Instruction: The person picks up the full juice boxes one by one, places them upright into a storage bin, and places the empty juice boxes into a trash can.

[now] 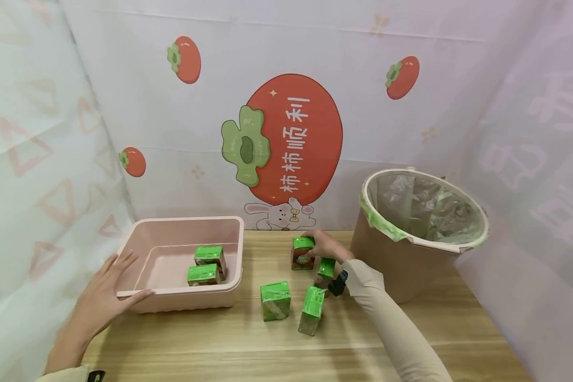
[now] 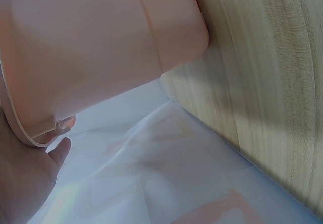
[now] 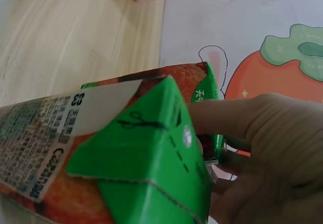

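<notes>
My right hand [image 1: 327,246] grips a red drink carton [image 1: 302,258] with a green top, standing near the back wall. In the right wrist view, a nearer carton [image 3: 151,148] partly hides the fingers and the gripped one. Close below the right wrist stands another green-topped carton [image 1: 326,269]. Two more, a left carton [image 1: 275,301] and a tilted-looking carton [image 1: 311,312], stand further forward. My left hand [image 1: 97,294] spreads at the front-left corner of a pink tub [image 1: 172,292], thumb along its rim. Inside the tub lie two cartons [image 1: 210,255].
A lined bin [image 1: 401,254] with a clear bag folded over its rim stands at the right, beside the right forearm. The wooden table [image 1: 229,339] meets a white printed backdrop [image 1: 353,122] behind, with cloth sides left and right.
</notes>
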`<state>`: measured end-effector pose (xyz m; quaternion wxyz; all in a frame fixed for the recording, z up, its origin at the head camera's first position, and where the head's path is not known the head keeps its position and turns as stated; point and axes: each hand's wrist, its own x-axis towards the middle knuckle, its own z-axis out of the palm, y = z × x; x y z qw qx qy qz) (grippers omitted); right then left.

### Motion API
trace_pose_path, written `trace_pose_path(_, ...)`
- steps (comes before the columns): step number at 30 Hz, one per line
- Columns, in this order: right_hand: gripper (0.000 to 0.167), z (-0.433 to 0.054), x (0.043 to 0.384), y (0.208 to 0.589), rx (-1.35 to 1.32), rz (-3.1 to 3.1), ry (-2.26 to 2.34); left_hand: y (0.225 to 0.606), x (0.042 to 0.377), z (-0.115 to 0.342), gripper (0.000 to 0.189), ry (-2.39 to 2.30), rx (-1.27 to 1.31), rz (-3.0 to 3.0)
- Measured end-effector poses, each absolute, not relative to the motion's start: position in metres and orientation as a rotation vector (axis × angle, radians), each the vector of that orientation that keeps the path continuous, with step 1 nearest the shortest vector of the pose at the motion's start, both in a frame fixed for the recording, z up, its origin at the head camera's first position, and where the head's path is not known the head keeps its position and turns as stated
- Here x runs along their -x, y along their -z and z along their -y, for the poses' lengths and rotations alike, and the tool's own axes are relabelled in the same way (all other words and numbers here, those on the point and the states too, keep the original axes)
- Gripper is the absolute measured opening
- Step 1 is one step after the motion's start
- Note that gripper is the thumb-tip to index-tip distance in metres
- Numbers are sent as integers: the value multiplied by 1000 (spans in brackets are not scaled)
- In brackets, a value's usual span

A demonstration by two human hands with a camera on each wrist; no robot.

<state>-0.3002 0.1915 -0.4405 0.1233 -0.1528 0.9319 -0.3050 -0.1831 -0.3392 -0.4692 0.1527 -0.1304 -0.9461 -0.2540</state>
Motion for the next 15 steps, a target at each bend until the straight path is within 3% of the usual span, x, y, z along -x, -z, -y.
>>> trace_pose_path(15, 36, -192, 305, 443, 433, -2772, 982, 469, 182, 338, 93, 713, 391, 2684)
